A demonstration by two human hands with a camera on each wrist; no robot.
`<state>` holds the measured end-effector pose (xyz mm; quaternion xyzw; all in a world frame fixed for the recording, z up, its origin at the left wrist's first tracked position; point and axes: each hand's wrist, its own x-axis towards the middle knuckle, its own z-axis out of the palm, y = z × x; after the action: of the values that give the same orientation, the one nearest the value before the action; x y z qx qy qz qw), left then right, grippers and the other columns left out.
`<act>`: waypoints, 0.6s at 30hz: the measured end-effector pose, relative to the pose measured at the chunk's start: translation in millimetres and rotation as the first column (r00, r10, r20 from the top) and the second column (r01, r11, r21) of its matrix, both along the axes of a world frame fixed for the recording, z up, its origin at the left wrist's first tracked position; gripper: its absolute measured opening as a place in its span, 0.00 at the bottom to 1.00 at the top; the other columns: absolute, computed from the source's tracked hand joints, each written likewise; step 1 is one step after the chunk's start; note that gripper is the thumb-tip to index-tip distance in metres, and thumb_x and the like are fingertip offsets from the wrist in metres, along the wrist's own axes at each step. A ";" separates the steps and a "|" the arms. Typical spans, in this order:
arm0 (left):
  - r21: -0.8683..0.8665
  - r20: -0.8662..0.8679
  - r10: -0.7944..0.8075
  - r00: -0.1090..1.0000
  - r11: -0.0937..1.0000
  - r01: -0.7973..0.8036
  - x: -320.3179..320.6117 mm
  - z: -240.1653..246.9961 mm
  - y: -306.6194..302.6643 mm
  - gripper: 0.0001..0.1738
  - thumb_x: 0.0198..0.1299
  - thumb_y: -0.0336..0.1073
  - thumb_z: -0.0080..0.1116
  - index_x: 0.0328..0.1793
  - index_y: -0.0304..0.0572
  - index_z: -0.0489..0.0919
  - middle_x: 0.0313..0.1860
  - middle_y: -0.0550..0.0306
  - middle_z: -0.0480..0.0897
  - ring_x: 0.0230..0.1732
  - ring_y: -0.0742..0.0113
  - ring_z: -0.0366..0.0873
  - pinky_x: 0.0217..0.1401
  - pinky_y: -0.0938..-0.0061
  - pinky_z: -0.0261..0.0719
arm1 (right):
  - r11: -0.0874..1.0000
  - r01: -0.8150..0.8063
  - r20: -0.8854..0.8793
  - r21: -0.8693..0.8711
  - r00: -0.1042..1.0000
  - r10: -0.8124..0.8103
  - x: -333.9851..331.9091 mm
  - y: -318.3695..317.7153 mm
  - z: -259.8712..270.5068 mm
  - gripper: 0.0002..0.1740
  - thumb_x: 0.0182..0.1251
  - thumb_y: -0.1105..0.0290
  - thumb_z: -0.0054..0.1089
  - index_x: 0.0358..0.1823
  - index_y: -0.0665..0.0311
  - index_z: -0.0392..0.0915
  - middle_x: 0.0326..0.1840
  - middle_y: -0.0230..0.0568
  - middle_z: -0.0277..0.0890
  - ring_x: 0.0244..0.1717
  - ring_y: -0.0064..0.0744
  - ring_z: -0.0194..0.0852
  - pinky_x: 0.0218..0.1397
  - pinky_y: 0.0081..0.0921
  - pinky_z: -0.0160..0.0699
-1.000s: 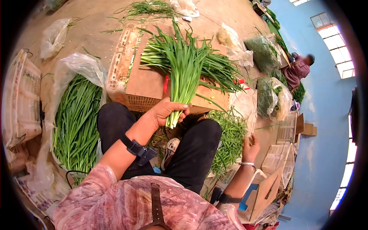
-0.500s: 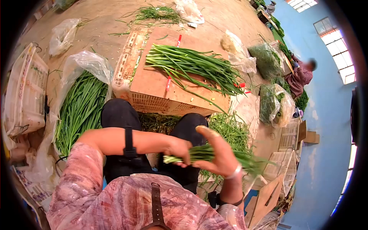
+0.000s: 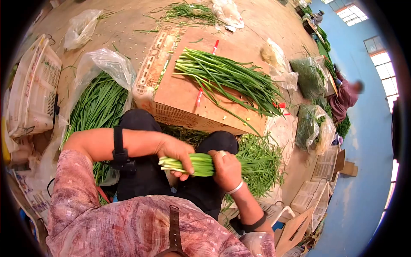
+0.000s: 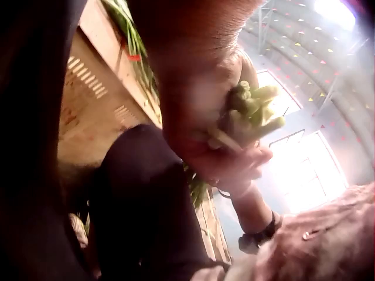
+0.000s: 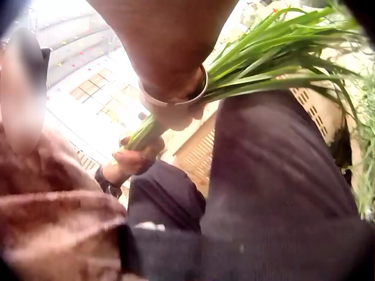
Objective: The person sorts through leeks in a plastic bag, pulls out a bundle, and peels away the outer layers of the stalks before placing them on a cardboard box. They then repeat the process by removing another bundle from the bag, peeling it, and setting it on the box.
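Observation:
Over my lap, both my hands grip one bunch of garlic chives (image 3: 202, 165), held roughly level. My left hand (image 3: 176, 154) is curled around the pale stem end, and the cut ends (image 4: 255, 111) poke out past it. Close beside it, my right hand (image 3: 227, 171) grips the bunch farther up, with the green leaves (image 5: 263, 58) fanning out beyond the wrist. In front of my knees, a larger pile of garlic chives (image 3: 227, 77) lies across a brown board (image 3: 177, 94), over two red strips (image 3: 199, 97).
The board rests on an upturned plastic crate (image 3: 147, 70). Left of my legs stands a clear bag (image 3: 109, 60) full of chives. Loose greens (image 3: 261, 162) lie by my right knee. Filled bags (image 3: 308, 77), crates (image 3: 325, 162) and another person (image 3: 344, 100) are along the blue wall.
My left hand brought the bunch down from over the board to my lap. My right hand came in from the right, first open beside the leaves, and now grips the bunch.

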<state>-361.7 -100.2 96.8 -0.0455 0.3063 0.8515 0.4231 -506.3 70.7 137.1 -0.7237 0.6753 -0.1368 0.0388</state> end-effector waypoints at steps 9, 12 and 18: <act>-0.394 0.031 0.828 0.560 0.526 -0.754 -35.5 9.4 -128.4 0.17 0.63 0.47 0.52 0.46 0.41 0.71 0.40 0.47 0.78 0.33 0.64 0.80 0.33 0.72 0.82 | 0.985 0.037 -0.307 -0.170 0.948 -0.089 -132.5 -152.5 69.6 0.12 0.51 0.77 0.52 0.39 0.61 0.69 0.26 0.49 0.72 0.26 0.51 0.74 0.28 0.43 0.72; -0.432 0.188 0.832 0.522 0.548 -0.717 -56.6 -32.0 -121.5 0.18 0.60 0.44 0.58 0.48 0.39 0.71 0.35 0.47 0.78 0.28 0.63 0.80 0.22 0.80 0.79 | 0.988 0.152 -0.410 -0.024 0.900 -0.148 -163.9 -235.9 68.0 0.20 0.49 0.73 0.59 0.46 0.63 0.68 0.32 0.55 0.75 0.34 0.55 0.75 0.34 0.46 0.73; -0.345 0.254 0.934 0.252 0.331 -0.878 -97.5 -45.9 -117.4 0.20 0.61 0.44 0.55 0.52 0.37 0.67 0.35 0.39 0.78 0.27 0.55 0.81 0.19 0.72 0.80 | 0.992 0.062 -0.340 0.109 0.940 -0.022 -203.1 -359.8 -27.8 0.22 0.54 0.71 0.55 0.52 0.64 0.66 0.35 0.60 0.76 0.40 0.59 0.75 0.42 0.47 0.73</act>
<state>-459.2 -217.5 51.0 -0.4182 0.1829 0.8847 -0.0946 -709.4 -289.1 109.4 -0.7182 0.6942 0.0289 -0.0381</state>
